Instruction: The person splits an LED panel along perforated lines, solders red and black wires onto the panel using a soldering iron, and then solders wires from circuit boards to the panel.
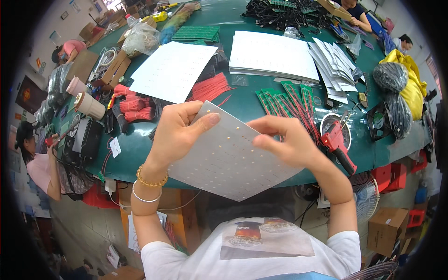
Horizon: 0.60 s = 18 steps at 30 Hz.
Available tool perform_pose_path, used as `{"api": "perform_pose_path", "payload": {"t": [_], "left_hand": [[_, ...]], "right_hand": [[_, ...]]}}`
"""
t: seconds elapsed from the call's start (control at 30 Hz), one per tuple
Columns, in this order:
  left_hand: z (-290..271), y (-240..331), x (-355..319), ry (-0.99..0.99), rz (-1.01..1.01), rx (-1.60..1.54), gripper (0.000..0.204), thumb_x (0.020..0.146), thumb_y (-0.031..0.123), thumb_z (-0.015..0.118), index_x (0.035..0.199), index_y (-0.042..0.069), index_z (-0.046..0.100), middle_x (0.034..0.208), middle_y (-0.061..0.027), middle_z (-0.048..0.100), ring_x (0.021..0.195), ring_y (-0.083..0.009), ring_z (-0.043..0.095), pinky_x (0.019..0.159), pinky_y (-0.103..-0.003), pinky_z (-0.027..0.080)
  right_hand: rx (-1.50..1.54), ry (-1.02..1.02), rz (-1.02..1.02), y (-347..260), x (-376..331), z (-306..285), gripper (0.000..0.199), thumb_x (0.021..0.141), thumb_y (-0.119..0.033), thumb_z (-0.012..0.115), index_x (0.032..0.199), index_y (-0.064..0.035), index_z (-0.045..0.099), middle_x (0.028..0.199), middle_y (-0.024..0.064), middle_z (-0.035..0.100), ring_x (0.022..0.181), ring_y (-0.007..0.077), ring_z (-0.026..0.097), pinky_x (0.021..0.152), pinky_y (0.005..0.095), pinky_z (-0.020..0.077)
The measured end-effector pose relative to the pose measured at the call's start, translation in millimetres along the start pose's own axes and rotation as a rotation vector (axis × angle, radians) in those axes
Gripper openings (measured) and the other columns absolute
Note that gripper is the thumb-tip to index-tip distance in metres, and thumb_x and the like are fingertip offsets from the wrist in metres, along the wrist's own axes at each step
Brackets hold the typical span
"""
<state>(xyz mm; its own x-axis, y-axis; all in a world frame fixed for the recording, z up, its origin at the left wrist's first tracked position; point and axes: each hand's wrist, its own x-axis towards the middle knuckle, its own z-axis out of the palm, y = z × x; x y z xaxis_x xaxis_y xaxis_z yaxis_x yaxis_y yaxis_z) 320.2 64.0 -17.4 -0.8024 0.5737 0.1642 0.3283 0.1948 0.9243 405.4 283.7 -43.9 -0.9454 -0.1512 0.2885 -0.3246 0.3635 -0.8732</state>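
A thin white circuit board panel (pixel 233 161), dotted with rows of small pads, is held tilted above the table's near edge. My left hand (pixel 179 130) pinches its upper left corner, thumb on the face and fingers behind. At the upper right edge, my right hand (pixel 284 142) is closed around the panel, its thumb over the face and its other fingers partly hidden. Just beyond my hands lie a loose white sheet (pixel 173 70), bundles of red wires (pixel 209 87) and green circuit boards with red wires (pixel 291 105).
A stack of white panels (pixel 273 56) and a fanned pile of white strips (pixel 332 67) lie farther back. To the right, a red-and-black soldering gun (pixel 338 147) rests by a round reel. Beige cups (pixel 89 106) stand left. Other people work around the green table (pixel 233 105).
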Motion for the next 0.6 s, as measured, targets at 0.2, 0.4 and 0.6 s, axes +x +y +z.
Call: {"api": "perform_pose_path", "payload": {"t": [0.2, 0.4, 0.6], "left_hand": [[-1.1, -2.1, 0.3, 0.021, 0.052, -0.075, 0.023, 0.086, 0.02, 0.064, 0.079, -0.002, 0.064, 0.06, 0.0044, 0.051, 0.054, -0.0016, 0.035, 0.046, -0.02, 0.025], [-15.1, -0.9, 10.3, 0.08, -0.006, -0.138, 0.022, 0.087, 0.018, 0.063, 0.085, -0.004, 0.062, 0.065, 0.0029, 0.056, 0.057, -0.0007, 0.041, 0.048, -0.019, 0.03], [-18.6, -11.7, 43.4, 0.117, -0.104, -0.137, 0.019, 0.087, 0.013, 0.061, 0.088, -0.005, 0.06, 0.075, -0.004, 0.063, 0.065, -0.0037, 0.053, 0.055, -0.018, 0.042]], "right_hand": [[0.362, -0.471, 0.592, 47.8, 6.7, -14.3, 0.06, 0.092, -0.051, 0.044, 0.123, 0.0005, 0.051, 0.114, 0.013, 0.058, 0.102, 0.0146, 0.054, 0.083, 0.0293, 0.0448], [0.221, -0.139, 0.66, 29.9, 10.2, -39.4, 0.055, 0.08, -0.048, 0.065, 0.102, 0.0023, 0.063, 0.09, 0.0107, 0.063, 0.074, 0.0134, 0.059, 0.065, 0.0273, 0.047], [-0.86, 0.843, -0.409, 19.7, 49.3, -102.2, 0.045, 0.061, -0.029, 0.084, 0.084, -0.002, 0.057, 0.07, 0.0111, 0.06, 0.055, 0.0213, 0.057, 0.052, 0.0293, 0.0462]]}}
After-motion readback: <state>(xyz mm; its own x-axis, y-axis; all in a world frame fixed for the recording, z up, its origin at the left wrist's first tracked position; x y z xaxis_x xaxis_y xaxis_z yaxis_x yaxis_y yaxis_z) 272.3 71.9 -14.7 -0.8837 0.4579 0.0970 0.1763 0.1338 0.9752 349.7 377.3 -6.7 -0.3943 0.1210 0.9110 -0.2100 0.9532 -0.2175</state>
